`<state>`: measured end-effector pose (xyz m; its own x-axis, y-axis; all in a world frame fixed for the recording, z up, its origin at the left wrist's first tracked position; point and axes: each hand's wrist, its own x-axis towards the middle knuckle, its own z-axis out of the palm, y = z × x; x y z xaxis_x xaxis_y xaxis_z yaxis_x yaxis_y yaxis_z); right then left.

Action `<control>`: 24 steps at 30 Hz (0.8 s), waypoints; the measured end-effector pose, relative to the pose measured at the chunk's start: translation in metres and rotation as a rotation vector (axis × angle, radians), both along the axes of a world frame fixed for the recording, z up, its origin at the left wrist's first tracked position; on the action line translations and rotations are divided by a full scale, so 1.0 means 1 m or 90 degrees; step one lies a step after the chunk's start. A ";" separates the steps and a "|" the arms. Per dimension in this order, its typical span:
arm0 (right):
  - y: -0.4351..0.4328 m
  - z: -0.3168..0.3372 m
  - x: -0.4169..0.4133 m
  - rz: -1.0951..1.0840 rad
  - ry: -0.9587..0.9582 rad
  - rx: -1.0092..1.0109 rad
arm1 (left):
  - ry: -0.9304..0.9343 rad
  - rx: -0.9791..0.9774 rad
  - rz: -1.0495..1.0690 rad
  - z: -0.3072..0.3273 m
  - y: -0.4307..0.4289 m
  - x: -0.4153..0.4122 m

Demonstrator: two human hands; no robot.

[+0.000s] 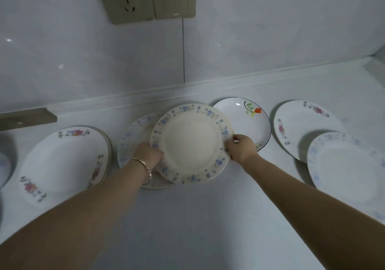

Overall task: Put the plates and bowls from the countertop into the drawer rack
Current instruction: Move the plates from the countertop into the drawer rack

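Head view: the left hand (150, 155) grips the left rim of the blue plate (191, 144) and the right hand (241, 148) pinches its right rim. This two-sided hold probably keeps it level for lifting clear of the pale plate (133, 136) under its left edge. It is over the counter (187, 217); no rack shows. A bowl (248, 119) sits just right of it and a pink plate (62, 165) lies to its left.

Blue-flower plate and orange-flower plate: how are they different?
The blue-flower plate is cream with blue flowers round its rim; the orange-flower plate is white with one orange flower and a dark edge. The left hand and right hand grip the blue-flower plate by its rim; the orange-flower plate lies on the countertop, partly hidden behind it. Both are round.
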<state>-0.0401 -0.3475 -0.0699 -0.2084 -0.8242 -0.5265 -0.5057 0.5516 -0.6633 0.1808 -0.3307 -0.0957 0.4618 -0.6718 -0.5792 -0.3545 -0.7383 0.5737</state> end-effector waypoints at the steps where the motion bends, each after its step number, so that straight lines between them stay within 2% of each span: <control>1: 0.005 0.002 -0.002 0.000 -0.002 -0.003 | 0.015 -0.004 0.009 0.002 0.003 0.000; 8: 0.072 0.015 -0.027 -0.017 -0.052 -0.032 | 0.060 -0.041 0.010 0.034 0.064 -0.014; 12: 0.125 0.037 -0.048 0.020 -0.043 -0.079 | 0.138 -0.076 0.006 0.058 0.119 -0.028; 15: 0.175 0.053 -0.065 0.047 -0.037 -0.111 | 0.195 -0.092 0.005 0.074 0.174 -0.043; 18: 0.225 0.063 -0.077 0.070 -0.025 -0.158 | 0.151 -0.121 -0.022 0.086 0.234 -0.059; 21: 0.284 0.073 -0.084 0.094 -0.022 -0.186 | 0.151 -0.114 0.001 0.098 0.308 -0.072; 24: 0.334 0.074 -0.083 0.135 -0.004 -0.192 | 0.200 -0.077 0.024 0.099 0.371 -0.072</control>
